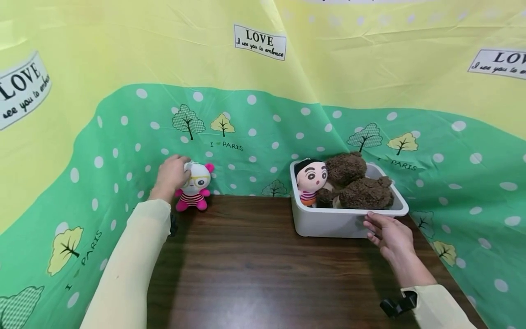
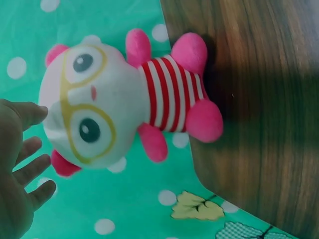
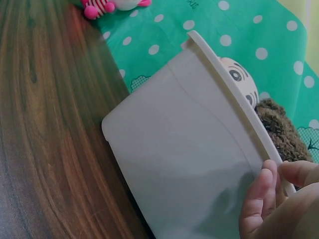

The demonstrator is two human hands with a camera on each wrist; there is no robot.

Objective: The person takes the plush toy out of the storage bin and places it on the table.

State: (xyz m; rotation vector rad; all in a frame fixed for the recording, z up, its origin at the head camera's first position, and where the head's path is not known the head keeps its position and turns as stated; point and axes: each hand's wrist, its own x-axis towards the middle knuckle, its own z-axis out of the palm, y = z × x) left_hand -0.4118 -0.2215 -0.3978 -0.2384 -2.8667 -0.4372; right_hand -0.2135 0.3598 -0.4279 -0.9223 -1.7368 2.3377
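1. The left grip (image 1: 170,177) is loose, fingers spread by the head of the striped doll (image 1: 192,197), sitting on the tabletop (image 1: 246,260).
2. The right grip (image 1: 391,235) pinches the pale bin's (image 1: 328,224) rim.

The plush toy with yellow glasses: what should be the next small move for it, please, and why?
Perhaps the left hand should curl its fingers gently around the head of the plush toy: they are spread at its top, with no grip visible. The toy sits outside the bin, which the right hand holds at the edge.
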